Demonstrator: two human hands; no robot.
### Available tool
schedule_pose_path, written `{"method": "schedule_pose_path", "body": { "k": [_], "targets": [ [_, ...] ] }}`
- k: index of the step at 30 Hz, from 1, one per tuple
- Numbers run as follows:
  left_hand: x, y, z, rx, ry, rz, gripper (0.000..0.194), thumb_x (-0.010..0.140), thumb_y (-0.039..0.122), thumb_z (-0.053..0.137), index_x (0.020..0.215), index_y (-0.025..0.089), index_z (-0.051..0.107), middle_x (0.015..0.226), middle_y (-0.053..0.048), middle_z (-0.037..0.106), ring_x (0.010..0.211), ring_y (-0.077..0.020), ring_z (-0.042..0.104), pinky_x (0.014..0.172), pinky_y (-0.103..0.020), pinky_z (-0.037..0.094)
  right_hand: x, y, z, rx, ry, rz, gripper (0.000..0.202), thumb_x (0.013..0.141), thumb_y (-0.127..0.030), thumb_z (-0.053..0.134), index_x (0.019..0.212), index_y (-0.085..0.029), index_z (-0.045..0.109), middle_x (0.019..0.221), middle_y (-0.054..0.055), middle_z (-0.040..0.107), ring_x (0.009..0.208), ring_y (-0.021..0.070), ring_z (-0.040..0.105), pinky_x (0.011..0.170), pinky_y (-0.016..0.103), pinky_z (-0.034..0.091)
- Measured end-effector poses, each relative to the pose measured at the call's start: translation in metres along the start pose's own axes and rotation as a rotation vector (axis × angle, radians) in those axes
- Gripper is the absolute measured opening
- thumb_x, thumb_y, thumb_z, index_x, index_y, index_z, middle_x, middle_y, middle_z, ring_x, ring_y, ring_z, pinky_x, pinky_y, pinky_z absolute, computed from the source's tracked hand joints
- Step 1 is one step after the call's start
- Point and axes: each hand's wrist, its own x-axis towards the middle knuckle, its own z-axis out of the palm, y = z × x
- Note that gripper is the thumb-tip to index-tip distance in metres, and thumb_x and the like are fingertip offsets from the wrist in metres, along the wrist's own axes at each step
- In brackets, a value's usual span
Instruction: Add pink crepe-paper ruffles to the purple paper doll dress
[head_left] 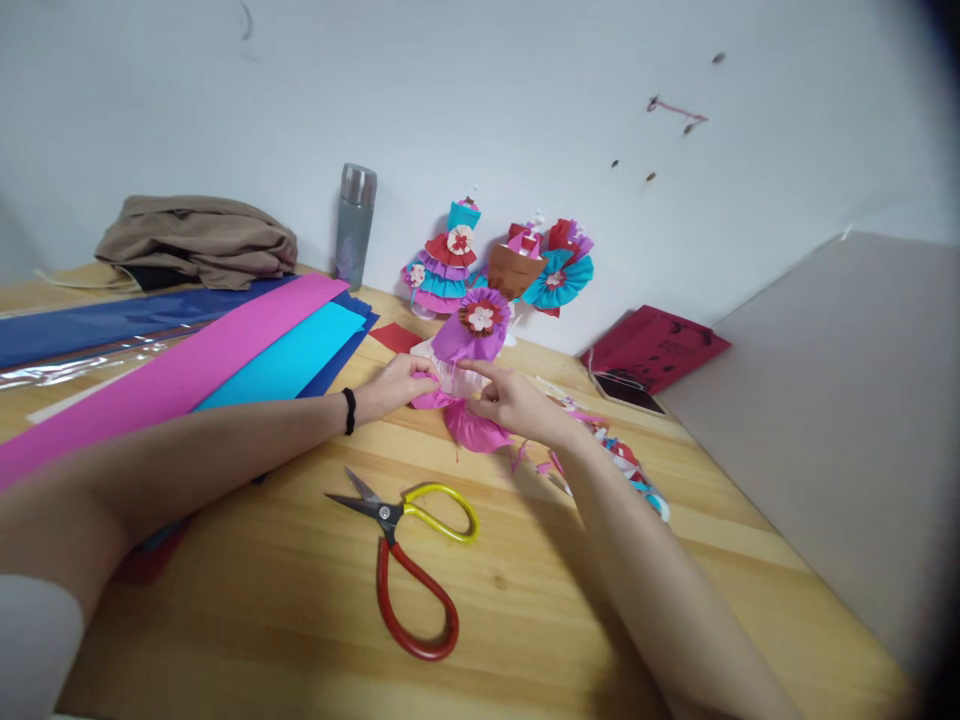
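Observation:
My left hand (397, 388), with a black band at the wrist, pinches the pink gathered strip (478, 428) at its left part. That strip lies around the lower front of a small doll dress form (469, 335) with purple fabric and a flower with a white centre. My right hand (510, 400) is at the right side of the dress, index finger extended toward its white lower part and the other fingers curled; whether they grip the strip is unclear. Nearer to me, scissors (387, 512) with one yellow and one red handle lie spread on the wooden table (540, 620).
Pink (187, 370) and turquoise sheets (289, 350) lie at left, before a brown cloth (199, 240) and a bottle (355, 225). Decorated dress forms (442, 270) stand behind. Scraps (626, 460) and a red bag (652, 350) are at right.

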Motion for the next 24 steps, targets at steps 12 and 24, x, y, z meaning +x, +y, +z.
{"method": "schedule_pose_path", "body": {
  "k": [12,24],
  "targets": [
    [0.001,0.002,0.000,-0.018,-0.002,-0.054,0.014,0.067,0.029,0.063,0.064,0.015,0.060,0.057,0.003,0.051,0.054,-0.0096,0.046,0.050,-0.021,0.035,0.002,0.003,0.000,0.154,0.084,-0.099,0.085,0.084,-0.015,0.057,0.161,-0.019,0.022,0.053,-0.010,0.046,0.045,0.0102,0.037,0.045,0.022,0.027],
    [-0.001,0.002,-0.001,-0.012,0.013,-0.030,0.010,0.070,0.024,0.062,0.066,0.014,0.060,0.057,0.003,0.052,0.053,-0.0089,0.048,0.049,-0.019,0.036,-0.008,-0.007,-0.006,0.092,0.039,-0.150,0.070,0.088,-0.021,0.057,0.155,-0.021,0.038,0.058,-0.007,0.051,0.051,0.0115,0.042,0.050,0.023,0.033]
  ]
}}
